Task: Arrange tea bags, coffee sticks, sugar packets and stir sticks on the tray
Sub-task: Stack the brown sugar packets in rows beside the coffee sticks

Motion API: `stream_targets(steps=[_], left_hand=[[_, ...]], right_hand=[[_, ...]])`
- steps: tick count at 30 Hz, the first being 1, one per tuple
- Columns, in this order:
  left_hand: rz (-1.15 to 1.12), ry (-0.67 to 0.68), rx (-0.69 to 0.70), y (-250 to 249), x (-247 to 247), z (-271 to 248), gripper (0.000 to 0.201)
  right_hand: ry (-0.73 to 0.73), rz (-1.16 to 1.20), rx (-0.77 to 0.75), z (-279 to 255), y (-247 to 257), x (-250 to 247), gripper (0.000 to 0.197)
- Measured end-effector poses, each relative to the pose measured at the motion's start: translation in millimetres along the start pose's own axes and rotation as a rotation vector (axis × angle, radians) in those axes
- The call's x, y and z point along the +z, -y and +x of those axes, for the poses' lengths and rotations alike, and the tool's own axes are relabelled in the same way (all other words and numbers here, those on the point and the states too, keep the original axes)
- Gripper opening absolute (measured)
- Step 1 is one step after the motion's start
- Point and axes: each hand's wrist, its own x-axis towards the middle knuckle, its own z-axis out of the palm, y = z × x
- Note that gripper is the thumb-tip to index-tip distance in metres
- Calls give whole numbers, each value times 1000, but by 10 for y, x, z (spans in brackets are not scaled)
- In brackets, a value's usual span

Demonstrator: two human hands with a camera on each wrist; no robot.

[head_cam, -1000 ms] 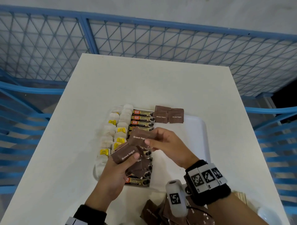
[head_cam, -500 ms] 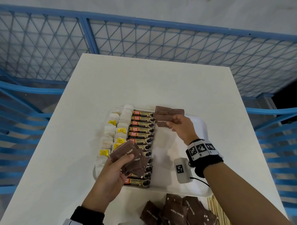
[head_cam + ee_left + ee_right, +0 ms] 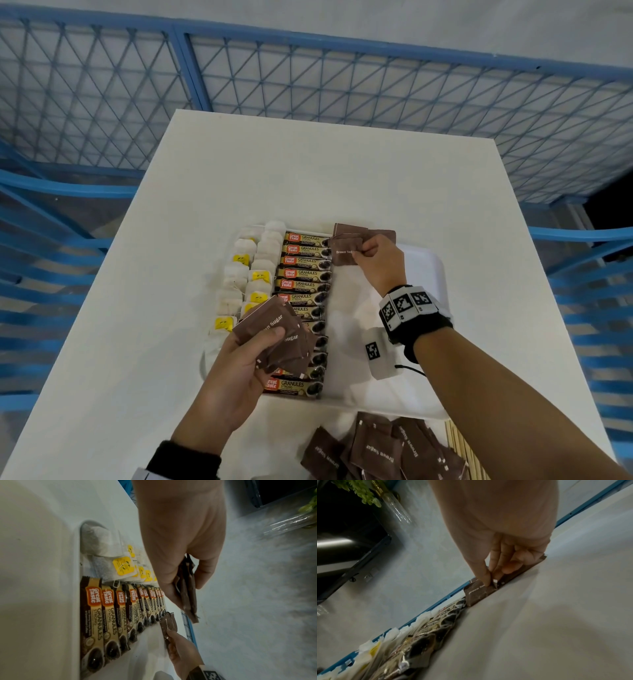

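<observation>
The right hand (image 3: 378, 263) pinched one brown sugar packet (image 3: 346, 253) between thumb and fingertips, its grip narrow, setting it down at the tray's (image 3: 424, 274) far edge, overlapping two packets (image 3: 376, 234) already lying there. The left hand (image 3: 239, 373) held a small stack of sugar packets (image 3: 274, 339) in a closed grip above the tray's near left part. On the tray, coffee sticks (image 3: 303, 284) lay in a column beside two rows of tea bags (image 3: 253, 274) along its left edge. More loose sugar packets (image 3: 380, 448) and stir sticks (image 3: 460, 448) sat on the table (image 3: 325, 171) near its near edge.
</observation>
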Motion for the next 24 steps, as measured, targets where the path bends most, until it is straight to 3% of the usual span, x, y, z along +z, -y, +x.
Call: stream_targets(steps=[5,12,15,18,20,22,24], left_hand=[[-17,-25,-10,-10,25,4,57],[34,-5,17,-4,56,1,40],[65,20,43,10,61,4,31],[68,29,43,18,72,5,34],[79,54,45,26,76,9,59],[91,66,39,33,82,15,93],[91,79,40,38,76,17,101]], right_hand=[[-7,-14,17,-2,-12,20,17],[-51,-9,-70,-148,108,5,26],[165,32,-186,-442,362,-82,17],[457,116,-211,-767,545,-149,35],[627,190,-151,-914,598,-170,34],[722,230,-163,-997,608,-173,16],[734,282,-192,-1030,596,-172,8]])
